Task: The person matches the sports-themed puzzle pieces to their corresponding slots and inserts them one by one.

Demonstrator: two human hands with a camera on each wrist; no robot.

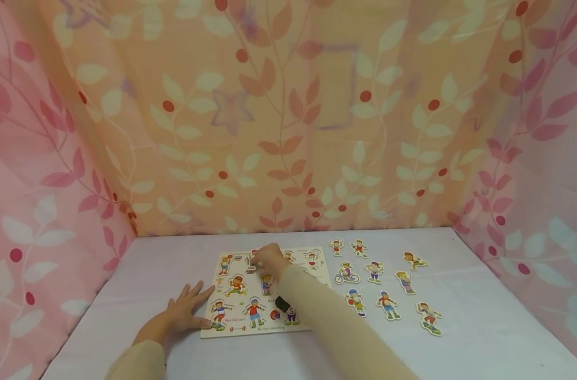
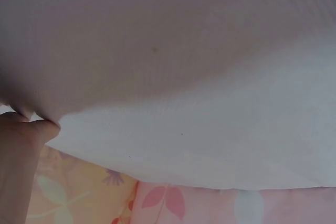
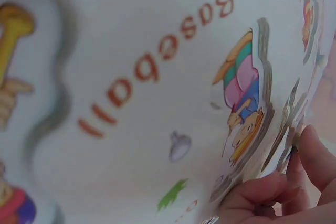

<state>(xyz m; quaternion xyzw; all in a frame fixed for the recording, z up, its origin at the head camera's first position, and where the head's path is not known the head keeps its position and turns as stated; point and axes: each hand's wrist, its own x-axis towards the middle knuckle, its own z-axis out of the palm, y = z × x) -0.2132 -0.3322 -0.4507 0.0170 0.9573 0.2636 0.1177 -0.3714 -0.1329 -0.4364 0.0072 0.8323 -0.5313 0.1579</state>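
A flat puzzle board (image 1: 255, 279), printed with sport words and child figures in cut-out recesses, lies on the white-covered table. My left hand (image 1: 186, 307) rests flat at its left edge, fingers spread. In the left wrist view, part of that hand (image 2: 23, 145) shows at the left side. Over the board's upper left, my right hand (image 1: 271, 258) pinches a puzzle piece (image 1: 254, 257) between thumb and fingers. From the right wrist, the thin edge of this piece (image 3: 286, 148) shows at the right hand's (image 3: 262, 200) fingertips, close over the board; its picture is mostly hidden.
Several loose figure pieces lie on the table right of the board, among them a cyclist (image 1: 347, 273), a red-shirted skater (image 1: 387, 306) and a skateboarder (image 1: 428, 318). Patterned cloth walls (image 1: 288, 132) enclose the table's back and sides.
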